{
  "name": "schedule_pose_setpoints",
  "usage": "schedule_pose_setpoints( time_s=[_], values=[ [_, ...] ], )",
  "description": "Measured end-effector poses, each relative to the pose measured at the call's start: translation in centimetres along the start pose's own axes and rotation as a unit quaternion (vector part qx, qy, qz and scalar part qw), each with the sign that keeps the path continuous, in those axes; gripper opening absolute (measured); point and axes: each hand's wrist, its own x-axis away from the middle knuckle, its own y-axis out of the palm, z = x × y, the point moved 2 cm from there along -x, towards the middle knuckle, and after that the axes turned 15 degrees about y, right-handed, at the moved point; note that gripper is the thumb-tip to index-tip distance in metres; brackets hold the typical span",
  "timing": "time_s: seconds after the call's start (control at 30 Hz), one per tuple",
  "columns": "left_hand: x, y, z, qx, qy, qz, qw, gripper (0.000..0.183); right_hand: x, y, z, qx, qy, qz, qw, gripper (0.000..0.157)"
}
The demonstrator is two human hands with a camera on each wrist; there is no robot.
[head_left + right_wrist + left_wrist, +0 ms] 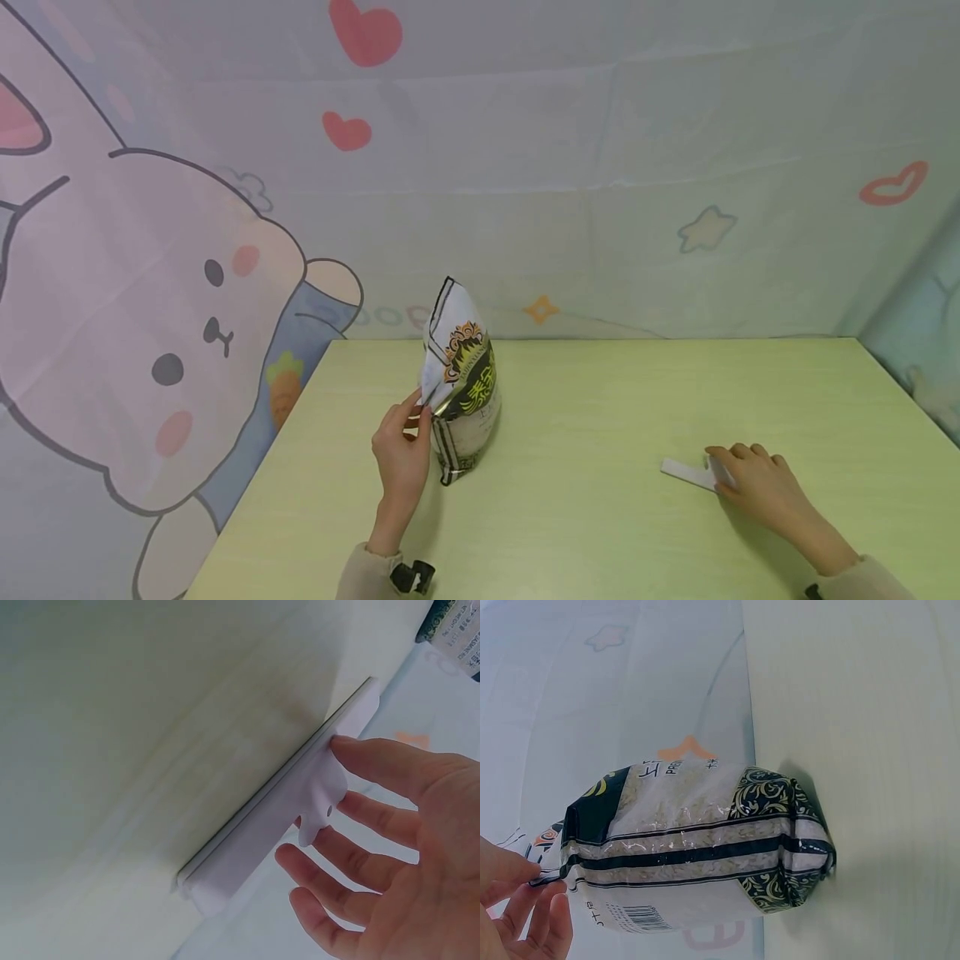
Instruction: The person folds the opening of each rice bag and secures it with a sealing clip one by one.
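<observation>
An upright bag of rice (474, 400), white with dark green and gold print, stands on the table left of centre. My left hand (402, 454) pinches the bag's upper edge between thumb and fingers. The left wrist view shows the bag's striped side panel (682, 855), rice grains visible through clear film, and the fingertips (526, 876) on its folded top corner. Further right, my right hand (772, 492) holds a long white sealing clip (686, 473) low at the tabletop. In the right wrist view, thumb and index finger pinch the tab midway along the clip (259, 840); the other fingers are spread loosely.
The pale yellow-green table (570, 500) ends at a back edge against a hanging cloth (525, 192) printed with hearts, stars and a large rabbit (112, 317). The cloth also runs along the left and right sides.
</observation>
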Motion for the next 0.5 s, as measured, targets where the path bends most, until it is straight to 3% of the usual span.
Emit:
schedule_pose_setpoints(
  time_s=[0.5],
  values=[
    [0.06,0.02,-0.03,0.003,0.005,0.0,1.0,0.025,0.35,0.01,-0.56,-0.012,0.001,0.031,0.999,0.041]
  ],
)
